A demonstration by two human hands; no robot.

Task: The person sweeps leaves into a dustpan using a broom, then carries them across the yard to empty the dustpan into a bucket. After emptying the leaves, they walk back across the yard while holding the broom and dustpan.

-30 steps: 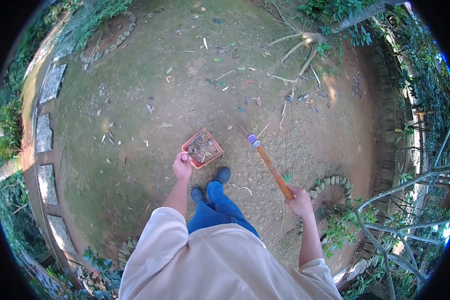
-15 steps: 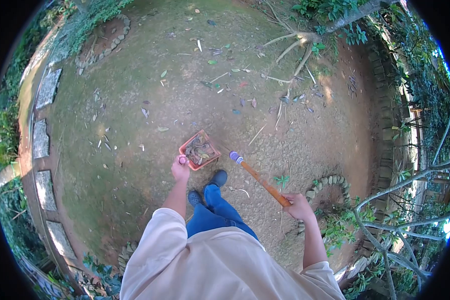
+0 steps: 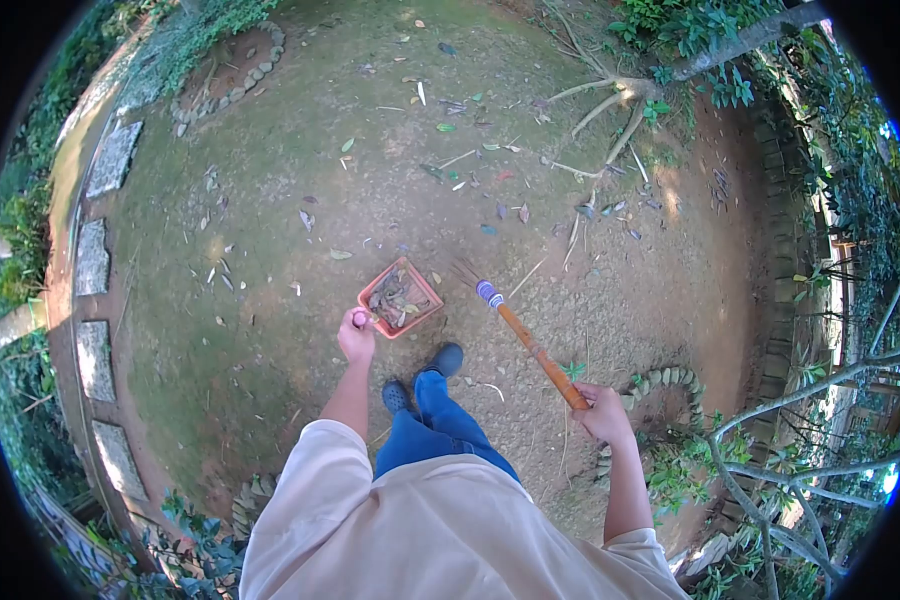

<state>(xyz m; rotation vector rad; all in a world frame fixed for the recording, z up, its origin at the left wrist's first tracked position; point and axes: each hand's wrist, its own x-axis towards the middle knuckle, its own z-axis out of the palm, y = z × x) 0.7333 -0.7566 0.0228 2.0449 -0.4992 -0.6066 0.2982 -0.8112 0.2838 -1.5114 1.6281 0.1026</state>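
My left hand [image 3: 357, 335] is closed round the handle of a red-orange dustpan [image 3: 427, 312], which holds dry leaves [image 3: 395, 298]. In my right hand [image 3: 602, 413] is the wooden handle of a broom [image 3: 537, 352]. The broom has a purple and white binding, and its thin bristles point up and left, just right of the dustpan and apart from its rim. Beyond the dustpan, scattered leaves [image 3: 341, 254] lie on the ground. My feet in dark clogs [image 3: 447, 359] stand just below the dustpan.
Bare tree roots [image 3: 625, 95] spread at the upper right. Rings of stones [image 3: 257, 73] lie at the upper left and lower right [image 3: 670, 377]. Stone slabs [image 3: 93, 257] line the left edge. Branches [image 3: 760, 468] reach in at the lower right.
The broom's bristle end has moved slightly right, away from the dustpan. The view has shifted a little, so the ground and roots appear further right. Both hands keep their holds.
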